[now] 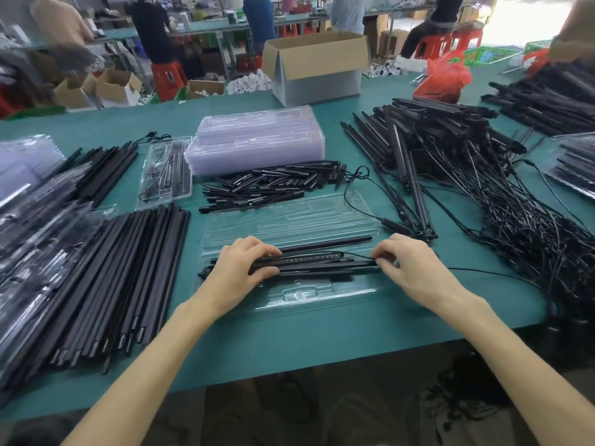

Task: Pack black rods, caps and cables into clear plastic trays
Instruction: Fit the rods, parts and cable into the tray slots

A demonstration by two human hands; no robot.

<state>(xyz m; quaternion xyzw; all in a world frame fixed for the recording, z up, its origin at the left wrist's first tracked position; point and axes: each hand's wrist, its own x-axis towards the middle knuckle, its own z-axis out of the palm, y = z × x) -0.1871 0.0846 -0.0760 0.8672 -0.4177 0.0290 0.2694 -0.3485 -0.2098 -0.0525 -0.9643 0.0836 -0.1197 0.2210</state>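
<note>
An open clear plastic tray (pixel 289 217) lies in front of me on the green table. Several black rods (pixel 322 263) lie lengthwise across its near half. My left hand (pixel 240 268) grips their left end, thumb under and fingers over the top. My right hand (pixel 409 262) pinches their right end, where a thin black cable (pixel 502 275) leaves and runs off to the right. One more rod (pixel 328 243) lies in the tray just behind the bundle.
Long black rods (pixel 128 278) are stacked at my left, short black caps (pixel 267 185) behind the tray, and a stack of empty trays (pixel 257 140) beyond. A tangle of rods with cables (pixel 483 188) fills the right. Filled trays (pixel 29 220) sit far left; a cardboard box (pixel 317 66) stands behind.
</note>
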